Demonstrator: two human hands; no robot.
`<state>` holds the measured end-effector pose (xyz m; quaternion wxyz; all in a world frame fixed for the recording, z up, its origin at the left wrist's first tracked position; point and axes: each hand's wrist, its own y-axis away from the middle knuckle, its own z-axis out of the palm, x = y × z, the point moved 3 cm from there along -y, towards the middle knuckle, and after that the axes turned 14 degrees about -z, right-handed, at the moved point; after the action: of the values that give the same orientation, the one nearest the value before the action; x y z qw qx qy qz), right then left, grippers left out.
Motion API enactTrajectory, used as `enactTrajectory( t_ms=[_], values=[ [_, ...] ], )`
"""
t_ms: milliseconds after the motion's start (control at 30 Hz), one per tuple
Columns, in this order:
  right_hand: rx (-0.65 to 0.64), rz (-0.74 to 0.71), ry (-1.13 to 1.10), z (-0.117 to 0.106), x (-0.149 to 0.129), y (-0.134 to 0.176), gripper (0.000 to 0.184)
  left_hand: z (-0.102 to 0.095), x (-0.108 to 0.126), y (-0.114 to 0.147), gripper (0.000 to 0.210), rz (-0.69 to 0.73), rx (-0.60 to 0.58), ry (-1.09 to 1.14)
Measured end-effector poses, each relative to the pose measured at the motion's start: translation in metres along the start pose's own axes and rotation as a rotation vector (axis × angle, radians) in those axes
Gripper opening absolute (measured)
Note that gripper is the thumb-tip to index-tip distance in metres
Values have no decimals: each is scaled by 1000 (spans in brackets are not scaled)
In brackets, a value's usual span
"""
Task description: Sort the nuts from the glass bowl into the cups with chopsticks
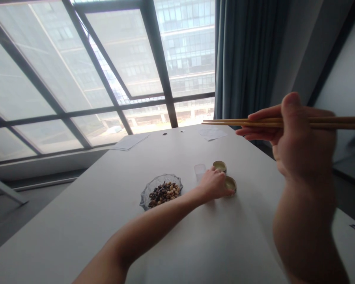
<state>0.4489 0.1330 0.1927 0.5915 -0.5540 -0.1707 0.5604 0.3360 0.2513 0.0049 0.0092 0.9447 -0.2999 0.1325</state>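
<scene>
Raised at the right, my right hand (304, 138) is closed around a pair of wooden chopsticks (242, 122), their tips close together and pointing left over the table. My left hand (214, 184) reaches across the table to two small green cups that stand side by side. Its fingers touch the far cup (219, 165) and its thumb lies against the near cup (230, 184). A clear plastic container (199, 170) is just left of that hand. A scalloped glass bowl (144, 197) holds a heap of dark and light beans or nuts (164, 193), partly hidden behind my left forearm.
The white table (100, 209) runs toward the windows (124, 51). White paper sheets (130, 142) lie at its far left edge, and another sheet (212, 133) at the far right. A dark curtain (245, 59) hangs behind.
</scene>
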Motion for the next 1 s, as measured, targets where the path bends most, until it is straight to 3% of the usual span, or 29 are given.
enactTrajectory(
  t_ms=[167, 267, 467, 567, 733, 900, 1000],
  values=[
    [-23, 1, 22, 0, 1, 1, 46, -19, -9, 2, 57, -32, 9, 212],
    [-37, 10, 32, 5, 4, 3, 45, -48, -26, 5, 42, -78, 53, 429],
    [-176, 84, -111, 47, 21, 32, 36, -97, -47, 38, 61, -71, 48, 1023],
    [-305, 98, -140, 69, 29, 53, 35, -103, -44, 63, 69, -36, 112, 1311],
    [-402, 124, -184, 80, 36, 66, 36, -102, -44, 80, 50, 1, 159, 1610],
    [-578, 142, -192, 83, 36, 69, 32, -104, -53, 71, 48, -5, 214, 1677],
    [-584, 157, -194, 83, 39, 69, 41, -100, -57, 70, 59, -27, 240, 1585]
  ],
)
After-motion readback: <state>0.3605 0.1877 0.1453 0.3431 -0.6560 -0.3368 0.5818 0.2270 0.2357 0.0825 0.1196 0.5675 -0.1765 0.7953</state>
